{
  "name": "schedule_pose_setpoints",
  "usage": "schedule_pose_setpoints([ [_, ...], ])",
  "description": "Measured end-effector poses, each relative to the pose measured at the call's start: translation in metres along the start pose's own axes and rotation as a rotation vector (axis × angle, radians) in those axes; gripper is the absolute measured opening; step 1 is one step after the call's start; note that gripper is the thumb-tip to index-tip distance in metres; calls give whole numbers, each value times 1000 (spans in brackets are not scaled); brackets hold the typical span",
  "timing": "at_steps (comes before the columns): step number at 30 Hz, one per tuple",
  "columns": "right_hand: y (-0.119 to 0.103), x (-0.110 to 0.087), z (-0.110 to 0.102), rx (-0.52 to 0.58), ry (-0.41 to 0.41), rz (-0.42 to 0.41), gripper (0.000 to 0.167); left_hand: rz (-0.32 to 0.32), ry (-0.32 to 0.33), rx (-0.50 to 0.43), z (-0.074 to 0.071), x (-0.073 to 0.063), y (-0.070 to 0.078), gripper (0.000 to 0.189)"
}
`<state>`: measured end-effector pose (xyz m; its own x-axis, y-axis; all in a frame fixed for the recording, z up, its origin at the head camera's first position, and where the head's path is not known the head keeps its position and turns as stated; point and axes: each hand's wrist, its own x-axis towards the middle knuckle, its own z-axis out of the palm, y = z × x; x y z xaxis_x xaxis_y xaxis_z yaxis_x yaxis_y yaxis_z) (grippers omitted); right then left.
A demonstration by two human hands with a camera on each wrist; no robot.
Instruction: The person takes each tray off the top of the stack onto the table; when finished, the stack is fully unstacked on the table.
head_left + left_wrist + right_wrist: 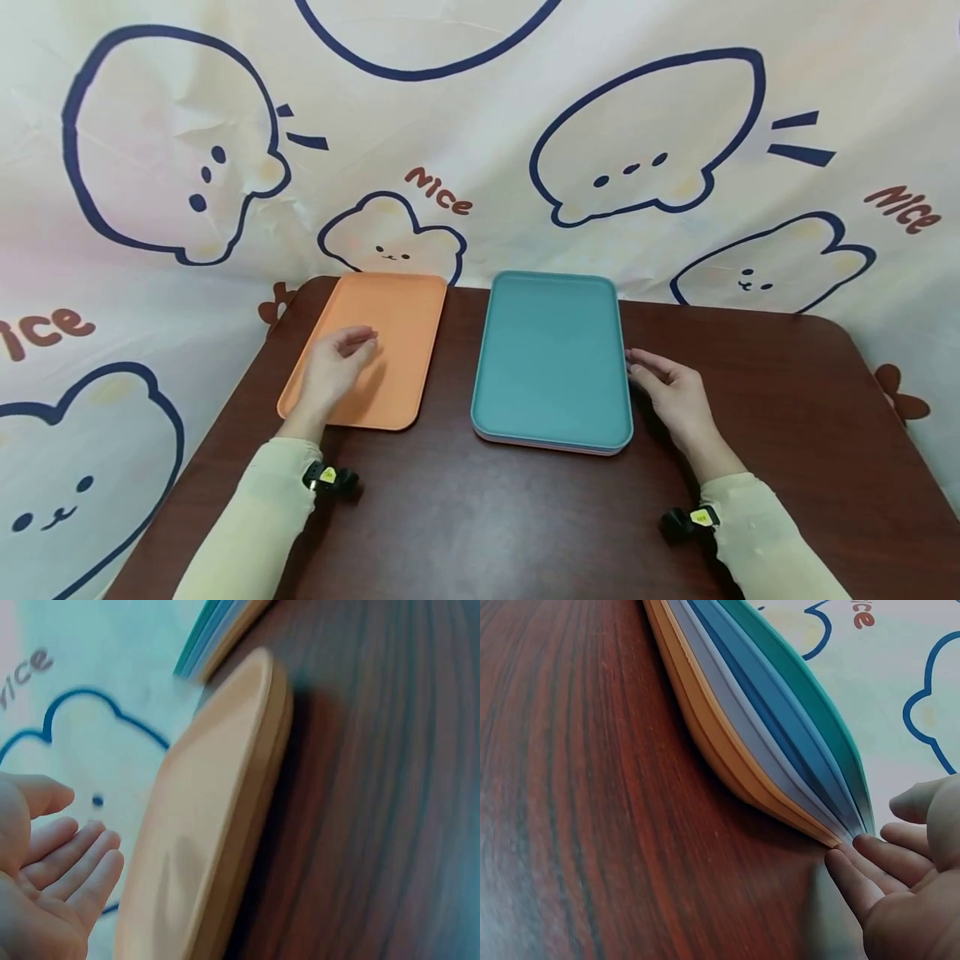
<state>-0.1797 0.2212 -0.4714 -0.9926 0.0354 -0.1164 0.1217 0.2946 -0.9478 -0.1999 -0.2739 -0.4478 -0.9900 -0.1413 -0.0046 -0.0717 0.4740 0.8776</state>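
Observation:
An orange tray lies on the left of the table. Above it hovers my left hand, fingers loosely bent and holding nothing; the left wrist view shows the hand apart from the tray's rim. To the right lies a stack of trays, topped by a teal tray. Under that, the right wrist view shows a blue tray, a lavender tray and orange at the bottom. My right hand is at the stack's right side, its extended fingertips at the tray edges.
The dark brown wooden table has a strip of bare wood between the orange tray and the stack. Behind it hangs a pale cloth with cartoon outlines. Each wrist wears a small black camera.

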Motion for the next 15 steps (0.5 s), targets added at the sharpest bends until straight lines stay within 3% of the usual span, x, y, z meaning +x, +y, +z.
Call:
schedule_pose_setpoints([
  [5,0,0,-2,78,-9,-34,47,43,-58,-65,23,0,13,40],
  [10,0,1,-6,70,14,-56,45,82,-105,-117,44,1,20,40],
  [15,1,2,-5,75,25,-54,45,89,-181,-101,63,-1,29,40],
])
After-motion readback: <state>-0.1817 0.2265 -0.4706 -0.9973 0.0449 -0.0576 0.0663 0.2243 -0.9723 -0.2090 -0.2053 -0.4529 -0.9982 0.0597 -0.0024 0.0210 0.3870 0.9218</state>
